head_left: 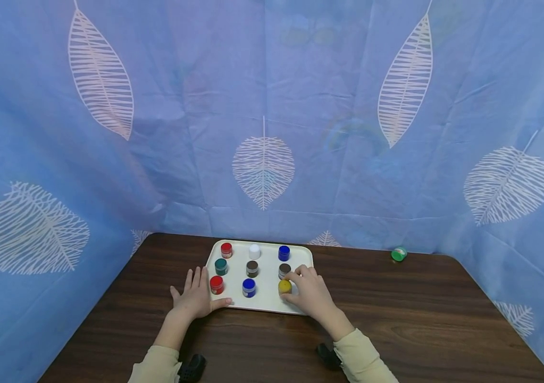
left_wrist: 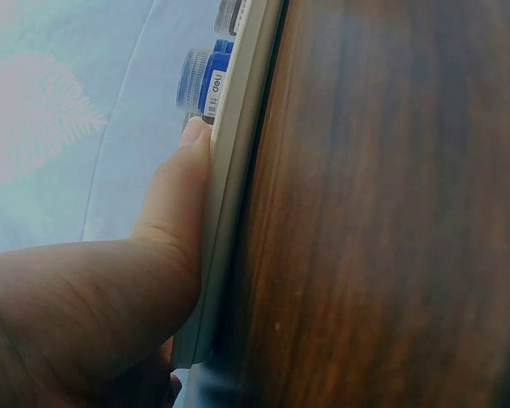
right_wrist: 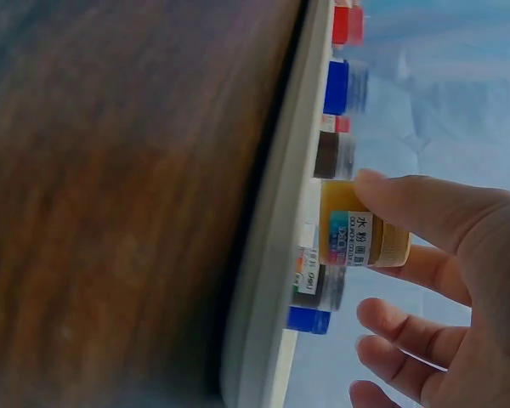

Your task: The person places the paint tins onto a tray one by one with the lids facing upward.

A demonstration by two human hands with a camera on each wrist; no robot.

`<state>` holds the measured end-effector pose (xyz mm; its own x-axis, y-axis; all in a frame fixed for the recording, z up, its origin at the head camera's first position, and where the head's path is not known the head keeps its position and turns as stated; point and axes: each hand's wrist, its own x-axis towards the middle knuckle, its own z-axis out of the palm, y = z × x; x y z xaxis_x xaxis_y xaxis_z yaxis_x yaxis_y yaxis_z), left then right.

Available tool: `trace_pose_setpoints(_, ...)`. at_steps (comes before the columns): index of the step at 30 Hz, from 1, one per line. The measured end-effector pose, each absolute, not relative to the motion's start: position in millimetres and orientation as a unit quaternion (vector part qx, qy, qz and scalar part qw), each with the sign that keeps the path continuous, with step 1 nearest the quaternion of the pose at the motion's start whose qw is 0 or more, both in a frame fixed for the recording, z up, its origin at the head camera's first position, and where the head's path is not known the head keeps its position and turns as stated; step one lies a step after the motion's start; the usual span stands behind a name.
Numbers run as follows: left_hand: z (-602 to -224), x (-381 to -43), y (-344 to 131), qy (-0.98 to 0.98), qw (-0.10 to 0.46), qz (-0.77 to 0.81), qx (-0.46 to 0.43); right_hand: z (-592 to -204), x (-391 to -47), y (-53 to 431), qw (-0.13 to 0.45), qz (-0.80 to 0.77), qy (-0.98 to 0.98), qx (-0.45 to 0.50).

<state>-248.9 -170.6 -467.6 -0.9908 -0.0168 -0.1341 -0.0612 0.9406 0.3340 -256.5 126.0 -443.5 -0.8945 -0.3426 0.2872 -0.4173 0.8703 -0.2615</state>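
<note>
A white tray [head_left: 267,304] lies on the table with small paint jars set out in rows. My right hand [head_left: 311,290] pinches a yellow paint jar [head_left: 284,287] between thumb and fingers at the tray's near right corner; in the right wrist view the yellow jar [right_wrist: 344,223] shows its label, the other fingers loosely bent. My left hand [head_left: 194,298] rests at the tray's near left corner, fingers spread along the left side and thumb over the front rim. Nearest to it are a red jar [head_left: 216,284] and a blue jar [head_left: 249,288].
Behind these stand a green jar [head_left: 221,266], two brown jars [head_left: 252,268], a second red jar [head_left: 226,250], a white jar [head_left: 254,251] and another blue one. A bright green jar [head_left: 399,254] lies tipped at the table's far right edge. A blue leaf-print curtain [head_left: 262,106] hangs behind.
</note>
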Motion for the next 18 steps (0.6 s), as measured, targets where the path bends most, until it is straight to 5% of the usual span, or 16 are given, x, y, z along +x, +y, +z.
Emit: trace_pose_setpoints(18, -468.5, -248.9, -170.6, 0.983, 0.062, 0.174, -0.021, -449.0, -258.0, 124.5, 0.082, 0.15, -0.966, 0.194)
